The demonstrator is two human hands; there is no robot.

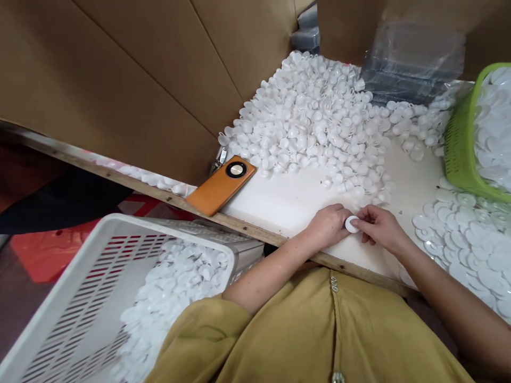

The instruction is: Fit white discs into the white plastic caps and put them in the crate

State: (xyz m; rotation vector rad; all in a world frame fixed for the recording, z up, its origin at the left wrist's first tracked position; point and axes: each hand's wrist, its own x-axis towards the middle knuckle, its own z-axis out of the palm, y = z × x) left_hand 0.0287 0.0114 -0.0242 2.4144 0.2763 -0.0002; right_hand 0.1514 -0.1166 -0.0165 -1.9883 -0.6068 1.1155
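Observation:
Between my two hands, close to the table's front edge, is a small round white plastic disc (352, 224). My right hand (375, 226) pinches the disc between thumb and fingers. My left hand (331, 223) is closed at the disc's left side; whatever its fingers grip is mostly hidden. Just beyond my hands lies a big heap of small white plastic cup-like pieces (311, 117). To the right, many flat white discs (467, 229) are spread over the table.
An orange phone (221, 186) lies at the table's edge, beside keys (219, 159). A green basket (459, 143) of white discs stands at right. Below left, a white crate (107, 266) holds white pieces. Cardboard (139, 80) walls the back; clear plastic bags (415, 64) lean there.

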